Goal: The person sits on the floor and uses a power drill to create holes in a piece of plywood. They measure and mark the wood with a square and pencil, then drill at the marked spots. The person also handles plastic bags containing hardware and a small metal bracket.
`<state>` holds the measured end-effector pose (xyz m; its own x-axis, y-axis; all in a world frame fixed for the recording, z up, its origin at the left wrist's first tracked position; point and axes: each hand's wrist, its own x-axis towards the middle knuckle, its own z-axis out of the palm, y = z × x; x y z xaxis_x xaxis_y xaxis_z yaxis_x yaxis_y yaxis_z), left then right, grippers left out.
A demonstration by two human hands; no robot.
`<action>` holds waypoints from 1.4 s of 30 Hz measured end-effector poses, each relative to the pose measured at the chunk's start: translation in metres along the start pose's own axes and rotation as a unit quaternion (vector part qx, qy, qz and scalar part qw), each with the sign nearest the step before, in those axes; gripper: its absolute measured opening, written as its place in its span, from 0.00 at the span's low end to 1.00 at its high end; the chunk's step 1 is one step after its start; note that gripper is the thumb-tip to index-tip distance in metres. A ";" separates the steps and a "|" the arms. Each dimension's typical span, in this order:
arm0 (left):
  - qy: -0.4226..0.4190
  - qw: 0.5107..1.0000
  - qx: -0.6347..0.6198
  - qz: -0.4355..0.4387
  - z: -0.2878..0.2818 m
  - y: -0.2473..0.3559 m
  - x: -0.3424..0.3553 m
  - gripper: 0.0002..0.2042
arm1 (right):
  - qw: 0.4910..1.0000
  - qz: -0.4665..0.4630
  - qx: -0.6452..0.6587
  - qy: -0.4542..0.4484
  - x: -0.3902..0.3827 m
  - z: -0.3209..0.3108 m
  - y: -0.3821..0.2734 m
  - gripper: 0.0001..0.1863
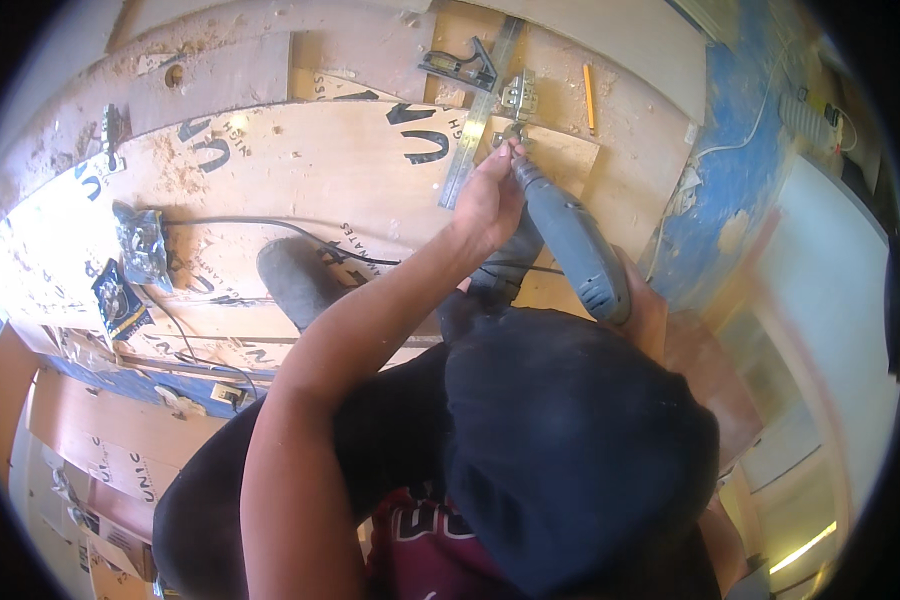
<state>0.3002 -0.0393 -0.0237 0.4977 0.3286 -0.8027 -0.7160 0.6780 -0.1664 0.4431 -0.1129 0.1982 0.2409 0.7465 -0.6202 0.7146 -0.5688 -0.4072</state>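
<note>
Near a metal ruler [470, 150] and pencil [589, 98], the right hand [644, 312] grips a drill [575, 240], the left hand [491, 202] at its tip, hold unclear.

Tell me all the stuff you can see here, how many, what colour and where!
drill: 1, grey, in the right hand
metal piece: 1, silvery, beyond the drill's tip
square: 1, black head, silvery blade, top middle
pencil: 1, orange-yellow, right of the metal piece
boards: several, pale brown, across the top and left
clear packet: 1, see-through, left
dark packet: 1, mostly black, below it
cord: at least 1, black, across the boards
shavings: too many to count, brown, top left
left hand: 1, bare, at the drill's tip
right hand: 1, bare, on the drill's rear
knee: 1, black-clothed, lower middle
</note>
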 end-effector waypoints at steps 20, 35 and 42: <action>0.026 0.998 -0.047 -0.009 0.003 0.011 0.002 0.12 | 0.999 0.007 -0.024 -0.036 0.022 -0.018 -0.032 0.32; 0.023 0.998 -0.061 -0.005 0.004 0.012 0.001 0.12 | 0.998 0.014 -0.034 -0.053 0.029 -0.024 -0.040 0.32; 0.014 0.998 -0.054 -0.004 -0.001 0.010 0.004 0.12 | 0.997 0.020 -0.047 -0.054 0.028 -0.025 -0.046 0.33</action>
<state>0.2944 -0.0314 -0.0295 0.4904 0.3044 -0.8166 -0.7615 0.6054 -0.2316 0.4336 -0.0570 0.2163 0.2020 0.6791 -0.7057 0.7649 -0.5594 -0.3193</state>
